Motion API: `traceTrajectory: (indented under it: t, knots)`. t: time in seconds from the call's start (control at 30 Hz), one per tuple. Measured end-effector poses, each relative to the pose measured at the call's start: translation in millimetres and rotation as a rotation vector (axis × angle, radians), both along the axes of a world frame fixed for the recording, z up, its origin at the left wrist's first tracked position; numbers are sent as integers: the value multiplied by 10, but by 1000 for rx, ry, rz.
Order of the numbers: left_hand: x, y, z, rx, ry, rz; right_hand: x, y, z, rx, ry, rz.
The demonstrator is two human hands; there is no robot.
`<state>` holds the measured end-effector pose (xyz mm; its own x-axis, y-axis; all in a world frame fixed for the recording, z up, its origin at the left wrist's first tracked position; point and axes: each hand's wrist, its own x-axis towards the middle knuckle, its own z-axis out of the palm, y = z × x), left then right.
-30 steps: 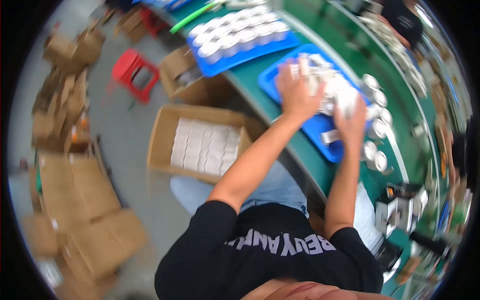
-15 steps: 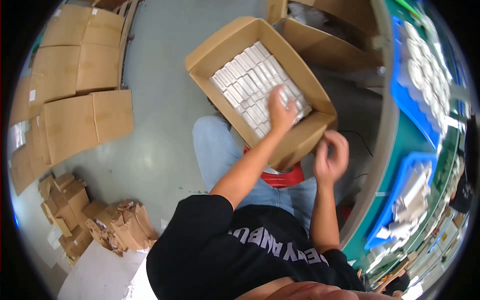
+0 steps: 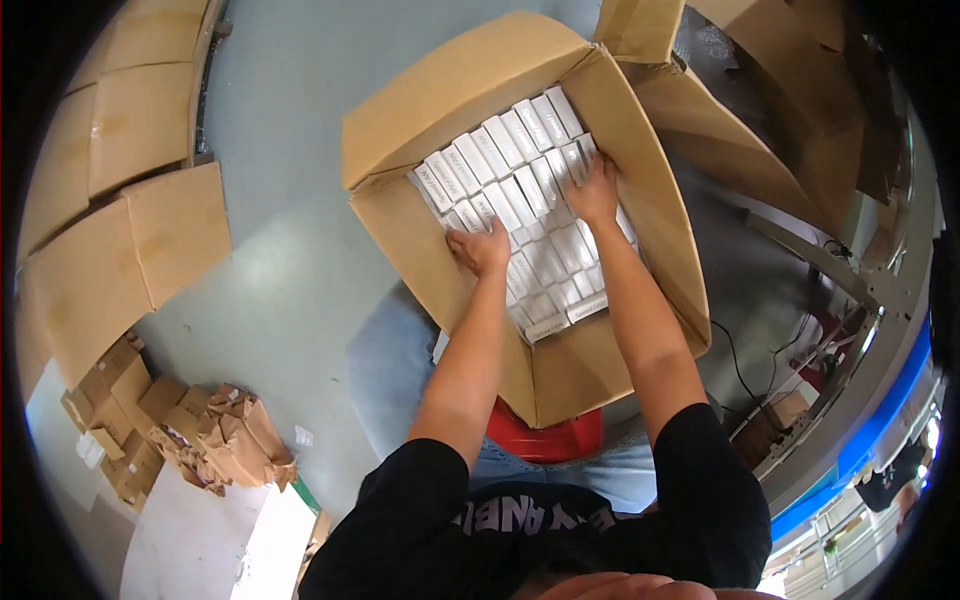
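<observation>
An open cardboard carton [image 3: 450, 90] stands tilted in front of me, packed with rows of small white boxes [image 3: 545, 260]. Both of my hands reach down inside it. My left hand [image 3: 482, 247] presses against the left end of one row, fingers curled down by the carton's wall and thumb over the boxes. At the right end of that row my right hand [image 3: 596, 192] is closed on the boxes in the same way, close to the right wall. The fingertips of both hands are partly hidden between boxes and wall.
A red stool seat [image 3: 545, 435] shows between my legs. Another open carton [image 3: 740, 150] with clear plastic adjoins at the upper right. Large cartons [image 3: 150, 135] are stacked left; torn cardboard and paper [image 3: 245, 435] lie lower left. A workbench frame [image 3: 850, 380] and cables [image 3: 740, 365] are right.
My right hand has moved from outside the carton's near corner to inside it. My left hand has shifted to the left end of a row. The view has moved closer over the carton.
</observation>
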<state>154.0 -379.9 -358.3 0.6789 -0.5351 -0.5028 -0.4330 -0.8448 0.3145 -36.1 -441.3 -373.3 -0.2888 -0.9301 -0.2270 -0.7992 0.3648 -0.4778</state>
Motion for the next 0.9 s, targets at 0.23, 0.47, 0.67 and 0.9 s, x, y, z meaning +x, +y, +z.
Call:
traceTrajectory:
  t: [0.23, 0.47, 0.67, 0.9]
  knots:
    - [108, -277, 172, 388, 50, 42, 95, -97, 205, 271, 136, 46]
    - [105, -24, 117, 247, 2, -63, 32, -113, 294, 327, 161, 31]
    - [248, 91, -20, 97, -5, -128, 32, -168, 322, 360, 93, -1]
    - [350, 91, -67, -170, 495, 286, -28, -15, -1, 308, -24, -24]
